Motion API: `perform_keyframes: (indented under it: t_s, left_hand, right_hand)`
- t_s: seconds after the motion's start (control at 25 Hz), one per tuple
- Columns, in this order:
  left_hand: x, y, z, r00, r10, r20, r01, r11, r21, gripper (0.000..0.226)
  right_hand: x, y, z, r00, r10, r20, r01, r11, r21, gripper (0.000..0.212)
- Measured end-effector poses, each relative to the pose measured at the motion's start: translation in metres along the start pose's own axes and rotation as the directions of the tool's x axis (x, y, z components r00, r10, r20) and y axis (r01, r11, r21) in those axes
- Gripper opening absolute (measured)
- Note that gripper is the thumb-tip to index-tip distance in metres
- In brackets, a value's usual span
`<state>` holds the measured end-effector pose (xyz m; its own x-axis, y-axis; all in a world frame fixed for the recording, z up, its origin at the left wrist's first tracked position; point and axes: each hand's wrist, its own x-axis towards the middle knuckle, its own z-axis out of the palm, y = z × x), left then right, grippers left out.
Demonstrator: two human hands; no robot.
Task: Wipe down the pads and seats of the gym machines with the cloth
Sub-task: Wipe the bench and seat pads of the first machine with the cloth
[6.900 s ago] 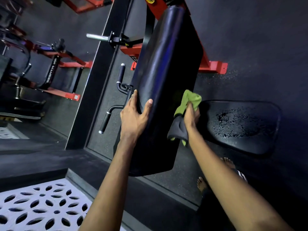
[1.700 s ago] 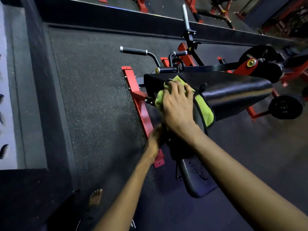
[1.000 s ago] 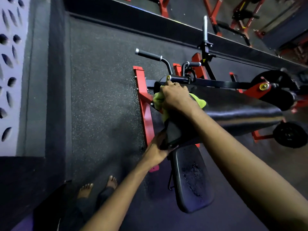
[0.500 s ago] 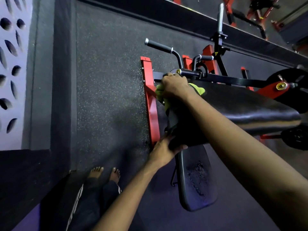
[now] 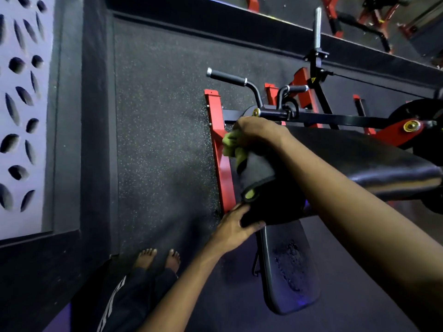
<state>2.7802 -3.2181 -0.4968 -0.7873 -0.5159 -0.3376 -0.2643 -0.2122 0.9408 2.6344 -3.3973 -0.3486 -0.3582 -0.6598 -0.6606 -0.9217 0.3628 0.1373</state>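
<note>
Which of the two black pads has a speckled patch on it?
The small seat pad below the left hand, speckled at its middle. The long pad, where the right hand grips the green cloth, shows only a smooth sheen.

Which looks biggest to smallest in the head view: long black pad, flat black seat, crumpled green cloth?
1. long black pad
2. flat black seat
3. crumpled green cloth, partly under the right hand
</note>
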Motion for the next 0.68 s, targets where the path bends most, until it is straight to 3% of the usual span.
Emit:
perform_keyframes:
  t_s: [0.16,0.28,0.32,0.36,0.44,0.52,0.6,0.68]
  left_hand:
    - [-0.002,0.006,0.006,1.000,-0.018,-0.015,0.017,0.999,-0.045,0.068]
    - [0.000,-0.001,0.005,0.991,-0.131,0.014,0.132,0.976,-0.174,0.068]
    - [-0.001,-0.005,0.006,0.987,-0.162,-0.004,0.157,0.963,-0.220,0.052]
    - [-0.002,-0.005,0.006,0.982,-0.187,-0.031,0.169,0.938,-0.302,0.031]
    - [-0.003,0.000,0.005,0.973,-0.221,-0.063,0.158,0.844,-0.513,0.033]
    - [-0.003,0.003,-0.001,0.963,-0.268,-0.020,0.175,0.682,-0.710,0.036]
    - [0.003,0.002,-0.013,0.953,-0.300,0.037,0.212,0.574,-0.791,0.042]
    - [0.011,0.002,-0.026,0.958,-0.274,0.088,0.240,0.594,-0.768,0.054]
  right_hand:
    - [-0.003,-0.007,-0.001,0.994,-0.110,0.013,0.110,0.994,-0.005,0.047]
    - [-0.013,-0.005,0.009,0.993,-0.116,-0.014,0.115,0.990,-0.076,0.049]
    - [-0.024,-0.001,0.012,0.992,-0.123,-0.027,0.119,0.987,-0.105,0.046]
    - [-0.035,0.003,0.018,0.990,-0.121,-0.071,0.111,0.986,-0.126,0.045]
    - [-0.068,0.012,0.033,0.973,-0.105,-0.205,0.075,0.986,-0.146,0.044]
    - [-0.102,0.014,0.056,0.902,-0.125,-0.414,0.054,0.982,-0.179,0.041]
    - [-0.134,0.017,0.083,0.764,-0.122,-0.633,0.015,0.985,-0.172,0.046]
    - [-0.156,0.024,0.112,0.631,-0.090,-0.771,0.009,0.994,-0.109,0.055]
